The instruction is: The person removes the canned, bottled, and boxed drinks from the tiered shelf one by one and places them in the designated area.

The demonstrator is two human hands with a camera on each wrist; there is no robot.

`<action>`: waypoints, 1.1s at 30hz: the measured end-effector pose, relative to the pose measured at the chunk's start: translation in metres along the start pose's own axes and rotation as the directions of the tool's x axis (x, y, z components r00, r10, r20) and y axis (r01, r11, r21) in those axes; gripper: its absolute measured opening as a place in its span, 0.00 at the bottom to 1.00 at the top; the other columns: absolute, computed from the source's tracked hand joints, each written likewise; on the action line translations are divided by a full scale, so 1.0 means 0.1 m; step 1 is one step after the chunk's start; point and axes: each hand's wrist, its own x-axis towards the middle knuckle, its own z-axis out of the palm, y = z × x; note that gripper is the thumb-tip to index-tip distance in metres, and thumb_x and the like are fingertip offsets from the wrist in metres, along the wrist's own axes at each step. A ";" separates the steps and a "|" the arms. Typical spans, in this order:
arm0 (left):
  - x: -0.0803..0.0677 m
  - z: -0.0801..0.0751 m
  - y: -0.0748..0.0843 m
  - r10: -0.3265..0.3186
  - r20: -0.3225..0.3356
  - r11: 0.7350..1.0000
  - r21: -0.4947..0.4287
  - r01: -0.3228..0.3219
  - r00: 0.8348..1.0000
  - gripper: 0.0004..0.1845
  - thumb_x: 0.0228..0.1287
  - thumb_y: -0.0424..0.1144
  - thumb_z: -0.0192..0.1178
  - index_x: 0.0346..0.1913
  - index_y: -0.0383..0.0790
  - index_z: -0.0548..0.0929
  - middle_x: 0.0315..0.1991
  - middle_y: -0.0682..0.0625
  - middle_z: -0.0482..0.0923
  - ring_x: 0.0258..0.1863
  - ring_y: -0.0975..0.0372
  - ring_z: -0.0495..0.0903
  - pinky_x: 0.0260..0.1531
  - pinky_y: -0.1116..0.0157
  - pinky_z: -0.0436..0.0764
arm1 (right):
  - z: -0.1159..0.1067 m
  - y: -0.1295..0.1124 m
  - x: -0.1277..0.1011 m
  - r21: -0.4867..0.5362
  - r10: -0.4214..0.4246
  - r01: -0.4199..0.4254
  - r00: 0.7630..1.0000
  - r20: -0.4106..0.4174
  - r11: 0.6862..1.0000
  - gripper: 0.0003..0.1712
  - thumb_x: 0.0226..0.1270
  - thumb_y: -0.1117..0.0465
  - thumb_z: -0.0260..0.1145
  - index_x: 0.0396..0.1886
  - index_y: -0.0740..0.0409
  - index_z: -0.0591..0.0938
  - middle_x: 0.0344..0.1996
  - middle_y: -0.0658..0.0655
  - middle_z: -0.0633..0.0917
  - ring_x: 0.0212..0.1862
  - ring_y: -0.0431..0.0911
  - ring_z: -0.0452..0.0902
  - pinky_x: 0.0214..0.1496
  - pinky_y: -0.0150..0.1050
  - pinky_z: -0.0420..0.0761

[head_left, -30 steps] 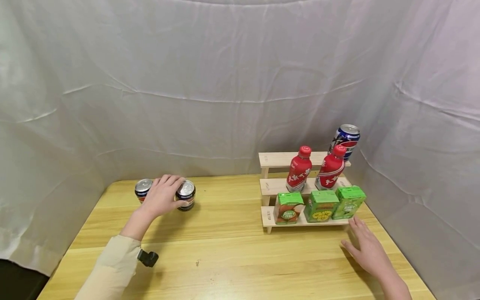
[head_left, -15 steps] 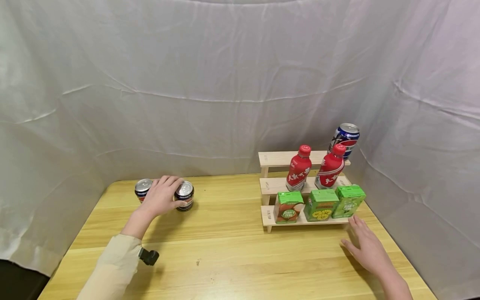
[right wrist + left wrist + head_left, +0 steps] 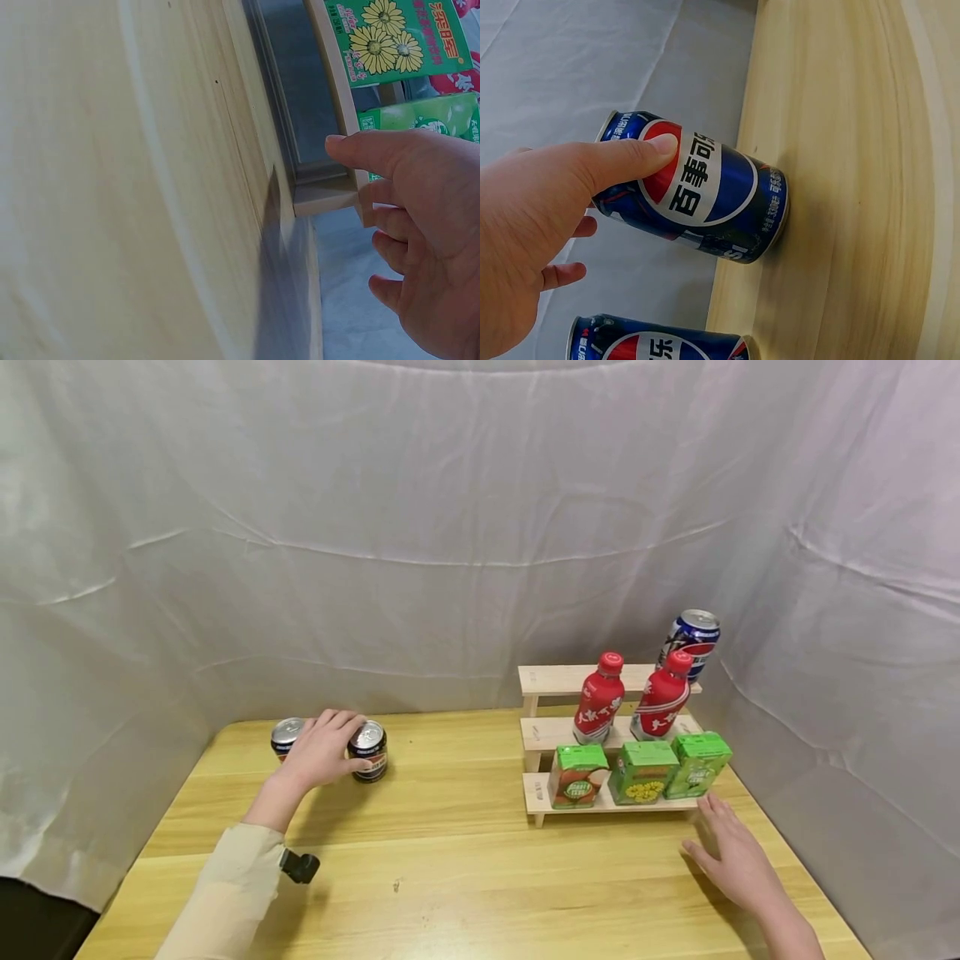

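In the head view my left hand [image 3: 322,752] holds a blue Pepsi can [image 3: 369,758] standing on the table at the left. The left wrist view shows the thumb [image 3: 641,156] laid across the can's [image 3: 724,202] label, with fingers partly hidden behind it. A second Pepsi can [image 3: 649,341] stands beside it, partly covered by the hand in the head view. At the right, my right hand [image 3: 738,860] holds nothing and lies by the front right corner of a three-step wooden rack [image 3: 551,735]. Its fingertips are close to that corner; whether they touch, I cannot tell.
Several drinks occupy the rack: a green apple carton [image 3: 697,766], a chrysanthemum carton [image 3: 643,772], a red-brown carton [image 3: 577,777], two red bottles [image 3: 597,700] [image 3: 662,697], and a Pepsi can [image 3: 693,639] on top. Grey cloth [image 3: 420,568] surrounds the wooden table [image 3: 450,877].
The held can has shifted slightly left, against my left hand, whose thumb now lies on its label. My right hand and the rack have not moved.
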 end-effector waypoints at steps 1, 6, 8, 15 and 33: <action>0.00 0.00 -0.01 -0.006 0.004 1.000 -0.002 0.006 1.000 0.43 0.49 0.59 0.72 0.65 0.38 0.73 0.62 0.41 0.74 0.62 0.45 0.69 0.58 0.41 0.68 | 0.00 0.00 0.00 -0.001 -0.002 0.002 1.000 -0.003 1.000 0.46 0.67 0.53 0.64 0.73 0.73 0.55 0.72 0.77 0.52 0.73 0.74 0.46 0.78 0.55 0.34; -0.01 0.01 -0.05 -0.020 0.013 1.000 -0.002 0.021 1.000 0.43 0.50 0.59 0.71 0.66 0.38 0.72 0.63 0.40 0.73 0.62 0.45 0.69 0.59 0.41 0.67 | 0.01 0.01 -0.02 0.002 -0.002 0.002 1.000 -0.007 1.000 0.46 0.68 0.53 0.64 0.73 0.73 0.54 0.72 0.77 0.52 0.73 0.73 0.46 0.78 0.55 0.34; -0.01 0.01 -0.06 -0.020 0.015 1.000 -0.003 0.020 1.000 0.43 0.51 0.59 0.71 0.66 0.37 0.72 0.63 0.40 0.73 0.62 0.45 0.69 0.59 0.40 0.67 | 0.01 0.01 -0.02 0.001 -0.002 0.002 1.000 -0.008 1.000 0.46 0.68 0.53 0.64 0.73 0.73 0.54 0.72 0.77 0.52 0.73 0.73 0.46 0.78 0.55 0.34; -0.01 0.00 -0.08 -0.037 0.034 0.999 -0.013 0.038 0.999 0.43 0.52 0.58 0.70 0.66 0.38 0.72 0.63 0.41 0.73 0.63 0.45 0.68 0.60 0.40 0.67 | 0.02 0.02 -0.01 -0.003 -0.004 0.004 1.000 -0.006 1.000 0.46 0.67 0.53 0.64 0.73 0.73 0.55 0.72 0.78 0.52 0.73 0.73 0.46 0.78 0.54 0.34; 0.03 -0.03 -0.10 -0.078 0.125 0.996 -0.036 0.083 0.989 0.44 0.56 0.57 0.68 0.71 0.39 0.67 0.67 0.39 0.69 0.66 0.43 0.64 0.62 0.36 0.63 | 0.03 0.02 -0.01 -0.005 0.000 -0.001 1.000 -0.008 1.000 0.46 0.67 0.53 0.64 0.74 0.72 0.54 0.72 0.77 0.53 0.73 0.73 0.46 0.77 0.59 0.38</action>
